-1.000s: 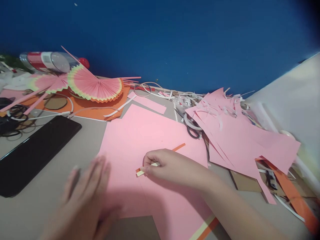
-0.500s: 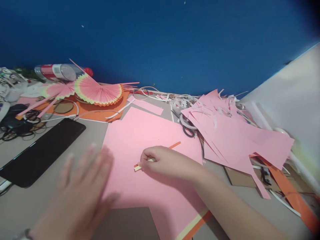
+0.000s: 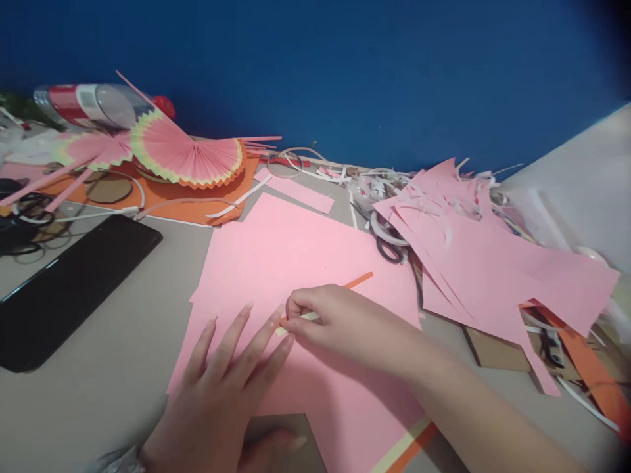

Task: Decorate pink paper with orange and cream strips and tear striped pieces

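Observation:
My right hand (image 3: 340, 318) pinches a narrow orange and pale yellow paper strip (image 3: 362, 279) lying over pink paper (image 3: 286, 243). The strip's orange end sticks out beyond the knuckles; its other end shows at the fingertips. My left hand (image 3: 231, 381) rests on the pink paper with its fingers spread, the index fingertip beside the strip's near end. Its thumb lies over a grey area at the lower edge. At the paper's lower right, a pale yellow and orange edge (image 3: 407, 447) shows below my right forearm.
A black phone (image 3: 79, 289) lies at the left. Behind it are a folded pink paper fan (image 3: 192, 154), orange paper and a plastic bottle (image 3: 103, 105). Dark-handled scissors (image 3: 389, 249) and cut pink sheets (image 3: 473, 263) lie at the right, before a blue wall.
My left hand has moved right onto the pink paper, close to the strip. My right hand keeps its pinch. The view has shifted slightly, moving the objects in the picture.

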Demonstrator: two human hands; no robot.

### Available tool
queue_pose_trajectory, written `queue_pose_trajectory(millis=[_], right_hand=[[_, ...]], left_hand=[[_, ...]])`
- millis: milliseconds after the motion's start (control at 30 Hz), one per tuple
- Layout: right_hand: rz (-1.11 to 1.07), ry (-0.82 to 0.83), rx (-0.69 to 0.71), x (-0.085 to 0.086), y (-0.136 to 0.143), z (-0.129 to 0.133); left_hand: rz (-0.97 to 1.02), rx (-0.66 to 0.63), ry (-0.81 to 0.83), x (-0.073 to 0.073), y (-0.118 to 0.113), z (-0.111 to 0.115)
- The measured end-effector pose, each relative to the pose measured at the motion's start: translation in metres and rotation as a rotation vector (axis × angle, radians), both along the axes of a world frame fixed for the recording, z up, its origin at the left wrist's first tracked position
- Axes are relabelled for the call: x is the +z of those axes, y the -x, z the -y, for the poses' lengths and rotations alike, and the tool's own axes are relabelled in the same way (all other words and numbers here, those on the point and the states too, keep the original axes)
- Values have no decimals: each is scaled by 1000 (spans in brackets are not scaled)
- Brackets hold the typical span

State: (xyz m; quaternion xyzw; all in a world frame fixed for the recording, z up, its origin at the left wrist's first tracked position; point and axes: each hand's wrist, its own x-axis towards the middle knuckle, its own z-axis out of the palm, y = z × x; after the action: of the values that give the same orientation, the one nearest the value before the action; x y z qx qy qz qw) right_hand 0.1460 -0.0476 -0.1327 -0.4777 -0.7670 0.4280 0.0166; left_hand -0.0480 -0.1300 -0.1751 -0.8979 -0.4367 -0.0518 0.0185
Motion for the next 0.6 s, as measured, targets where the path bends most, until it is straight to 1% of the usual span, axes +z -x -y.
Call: queue_pose_trajectory(millis=[100, 233, 433, 600], right_hand=[[21, 4, 6, -2, 0, 2], [3, 33, 8, -4, 0, 1], [-79, 192, -42, -2, 1, -6], [-23, 152, -60, -3, 3, -1]], left_hand=[[10, -47, 13, -1, 2, -1], [17, -57, 36, -2, 4, -3], [-6, -74, 81, -5, 5, -3], [-4, -69, 93, -6, 6, -2]])
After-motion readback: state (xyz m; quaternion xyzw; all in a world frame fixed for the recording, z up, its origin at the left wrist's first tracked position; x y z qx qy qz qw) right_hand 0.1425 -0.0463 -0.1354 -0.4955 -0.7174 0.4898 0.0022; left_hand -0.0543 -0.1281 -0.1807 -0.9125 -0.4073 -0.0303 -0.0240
